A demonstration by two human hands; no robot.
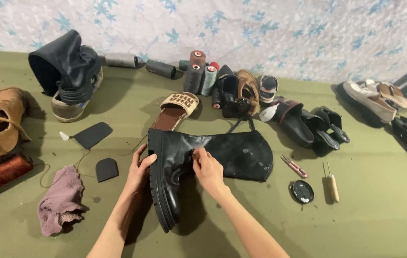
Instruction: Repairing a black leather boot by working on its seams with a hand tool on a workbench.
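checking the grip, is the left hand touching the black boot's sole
Touching: the head view shows the left hand wrapped on the black boot at its heel sole edge.

Wall: behind your work you see a pale backdrop (280,28), whitish and mottled, scattered with small blue star-shaped prints.
Surface: an olive-green covering (370,224) spreads flat before you from the wall's foot to the near edge, with faint creases.
Light: soft and even, with short, dim shadows on the green.
Windows: you see none in view.
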